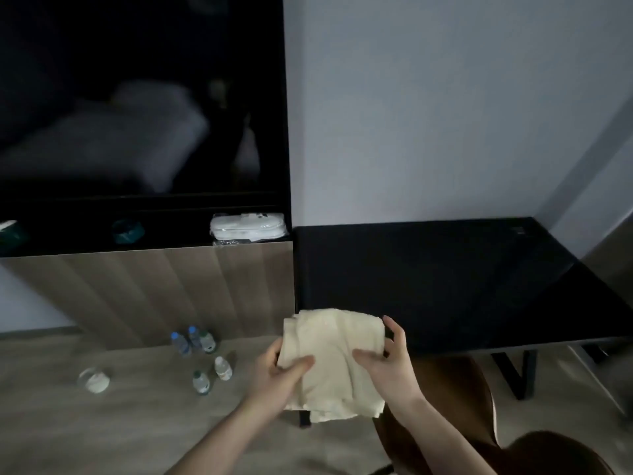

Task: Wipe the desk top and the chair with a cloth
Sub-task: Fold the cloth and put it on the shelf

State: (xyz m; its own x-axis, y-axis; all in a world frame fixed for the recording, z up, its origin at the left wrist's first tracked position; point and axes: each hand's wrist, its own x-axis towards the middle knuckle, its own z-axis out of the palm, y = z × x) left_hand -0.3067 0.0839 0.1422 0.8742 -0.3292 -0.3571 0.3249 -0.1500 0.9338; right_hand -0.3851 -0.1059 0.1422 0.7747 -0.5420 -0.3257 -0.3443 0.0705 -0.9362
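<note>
A folded cream cloth (pixel 334 354) hangs in the air in front of the near left corner of the black desk top (pixel 445 279). My left hand (pixel 282 375) grips its left side, thumb on top. My right hand (pixel 390 365) grips its right side, with fingers curled around the edge. The cloth's lower part droops between my wrists. A brown chair (pixel 452 399) is tucked under the desk's front edge, just below and right of my hands.
Several small water bottles (pixel 200 354) and a round white object (pixel 94 380) lie on the wooden floor at left. A wood-fronted cabinet (pixel 154 289) carries a white packet (pixel 248 228) on a dark shelf under a black screen. Black desk legs (pixel 513 375) stand at right.
</note>
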